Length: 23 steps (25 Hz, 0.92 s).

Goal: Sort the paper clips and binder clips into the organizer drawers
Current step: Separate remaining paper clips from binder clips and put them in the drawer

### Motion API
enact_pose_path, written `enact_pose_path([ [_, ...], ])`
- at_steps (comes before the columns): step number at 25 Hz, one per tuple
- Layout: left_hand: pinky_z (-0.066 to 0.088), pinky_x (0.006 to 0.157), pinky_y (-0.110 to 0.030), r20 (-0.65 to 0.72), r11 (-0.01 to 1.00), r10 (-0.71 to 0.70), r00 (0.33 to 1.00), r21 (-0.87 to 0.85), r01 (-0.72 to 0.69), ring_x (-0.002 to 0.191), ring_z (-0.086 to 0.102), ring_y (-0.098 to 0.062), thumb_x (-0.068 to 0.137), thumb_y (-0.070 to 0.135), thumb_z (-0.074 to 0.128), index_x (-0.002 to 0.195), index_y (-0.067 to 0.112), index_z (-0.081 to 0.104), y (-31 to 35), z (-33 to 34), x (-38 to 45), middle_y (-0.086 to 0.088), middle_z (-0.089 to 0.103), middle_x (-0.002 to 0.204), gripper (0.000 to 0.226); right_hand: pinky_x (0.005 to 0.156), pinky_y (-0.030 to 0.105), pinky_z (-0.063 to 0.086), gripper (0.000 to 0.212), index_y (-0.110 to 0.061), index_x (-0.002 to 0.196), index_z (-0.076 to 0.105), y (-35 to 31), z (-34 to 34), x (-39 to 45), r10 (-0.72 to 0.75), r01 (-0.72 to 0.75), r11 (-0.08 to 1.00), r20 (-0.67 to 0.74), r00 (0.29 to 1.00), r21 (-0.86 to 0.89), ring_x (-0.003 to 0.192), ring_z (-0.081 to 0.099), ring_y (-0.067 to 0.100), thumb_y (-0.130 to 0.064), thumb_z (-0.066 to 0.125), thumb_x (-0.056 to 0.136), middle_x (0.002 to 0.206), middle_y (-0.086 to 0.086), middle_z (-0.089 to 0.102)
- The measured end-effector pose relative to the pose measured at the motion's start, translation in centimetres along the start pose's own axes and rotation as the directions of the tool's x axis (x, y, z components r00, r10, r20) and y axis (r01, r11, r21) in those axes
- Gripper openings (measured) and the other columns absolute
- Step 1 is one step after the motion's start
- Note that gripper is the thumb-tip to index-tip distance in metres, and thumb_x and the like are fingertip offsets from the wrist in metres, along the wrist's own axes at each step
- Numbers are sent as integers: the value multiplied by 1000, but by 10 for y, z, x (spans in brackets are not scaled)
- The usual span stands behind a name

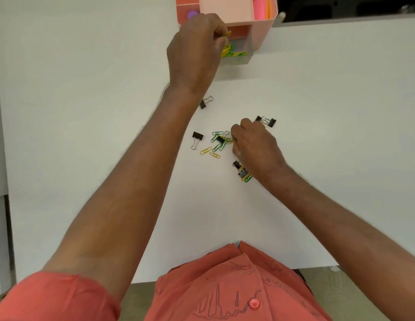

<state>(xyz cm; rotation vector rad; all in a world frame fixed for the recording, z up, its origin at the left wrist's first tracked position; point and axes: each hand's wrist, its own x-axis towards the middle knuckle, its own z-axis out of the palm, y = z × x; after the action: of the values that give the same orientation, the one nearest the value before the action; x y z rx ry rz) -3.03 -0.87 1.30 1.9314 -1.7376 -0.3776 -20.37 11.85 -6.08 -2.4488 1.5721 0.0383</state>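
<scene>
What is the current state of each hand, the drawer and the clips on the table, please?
left hand: pinching a yellow paper clip above the drawer
right hand: fingers curled at the loose paper clips; grip unclear
drawer: pulled open, paper clips inside
binder clips: unsorted on the table

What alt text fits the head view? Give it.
A person's left hand holds a yellow paper clip over the pink organizer's open clear drawer, while the right hand picks at paper clips and black binder clips scattered on the white table.
</scene>
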Motion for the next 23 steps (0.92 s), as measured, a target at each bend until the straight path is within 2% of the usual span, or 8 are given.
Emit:
enact_pose_path([
  [6,42,67,-30,102,976,-6,995,219,-16,90,67,-24,93,26,52,102,27,75,-2,26,16,4,74,100,24,51,27,22,19,-11,88,61,0,-2,4,45,-46,999,-12,999,-18,67,56,26,-6,74,76,79,7,58],
  [8,43,71,-31,82,980,24,996,196,-40,97,66,-22,96,31,52,106,29,73,-4,21,7,5,73,105,23,54,30,29,13,-11,95,62,4,-4,7,80,-82,995,42,996,51,76,58,27,-8,67,84,86,6,60],
  [10,45,76,-29,26,996,51,998,69,-53,101,64,-13,97,33,54,112,32,70,-9,13,-14,11,70,113,22,60,31,40,10,-16,96,64,11,-12,10,147,-177,955,138,979,236,81,58,23,-12,62,87,88,0,63],
  [14,50,78,-27,69,985,-20,997,-171,31,76,52,-1,97,28,61,111,26,71,-30,14,-95,10,68,105,17,66,25,47,10,-24,88,70,34,-35,17,248,-414,569,331,910,711,64,56,5,-14,69,89,76,-10,65],
  [16,52,81,-30,164,979,-91,982,-166,118,80,55,-4,96,27,64,114,25,68,-39,18,-145,9,66,105,18,66,28,48,13,-25,89,69,36,-53,25,269,-376,415,283,921,829,64,57,7,-13,69,92,79,-3,66],
  [17,53,83,-32,201,980,-119,972,-134,148,89,59,-9,96,28,65,117,24,66,-43,20,-168,7,64,109,22,66,27,49,13,-25,89,68,37,-63,32,289,-329,395,223,931,858,65,58,9,-12,69,92,81,-1,66],
  [20,51,86,-33,274,984,-173,946,10,178,112,54,-19,91,32,72,129,20,60,-46,27,-212,1,58,124,41,69,23,52,13,-29,89,68,35,-95,67,358,-157,524,-49,932,837,70,60,5,-16,66,89,86,-7,69],
  [23,52,88,-35,270,988,-148,951,81,131,111,52,-24,89,29,76,133,14,57,-46,33,-221,-6,57,125,50,73,20,53,13,-24,96,71,28,-113,106,308,-100,782,-242,920,615,80,63,0,-22,61,87,92,-13,72],
])
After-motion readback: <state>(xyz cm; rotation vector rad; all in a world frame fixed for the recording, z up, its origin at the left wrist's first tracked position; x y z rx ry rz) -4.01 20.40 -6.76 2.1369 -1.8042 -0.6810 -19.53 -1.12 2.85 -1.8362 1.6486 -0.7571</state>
